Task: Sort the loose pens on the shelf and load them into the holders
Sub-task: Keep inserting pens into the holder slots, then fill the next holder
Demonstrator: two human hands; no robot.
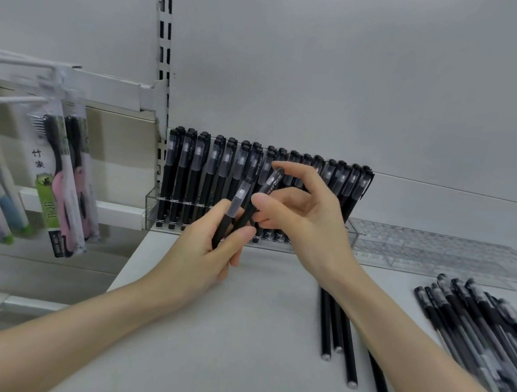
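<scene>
My left hand (208, 247) grips a black pen with a clear cap (234, 208), cap up, in front of the holder. My right hand (303, 218) pinches a second black pen (267, 187) between thumb and fingers, tilted with its cap toward the holder. The clear plastic holder (152, 210) stands at the back of the shelf, filled with a row of upright black pens (197, 172). Several loose black pens (337, 332) lie on the shelf under my right forearm. A larger pile of clear-barrelled black pens (481, 331) lies at the right.
An empty clear holder tray (432, 249) sits at the back right. Packaged toothbrushes (63, 186) hang from hooks on the left, beyond the white shelf (209, 331) edge. A slotted white upright (163, 49) runs up the back wall.
</scene>
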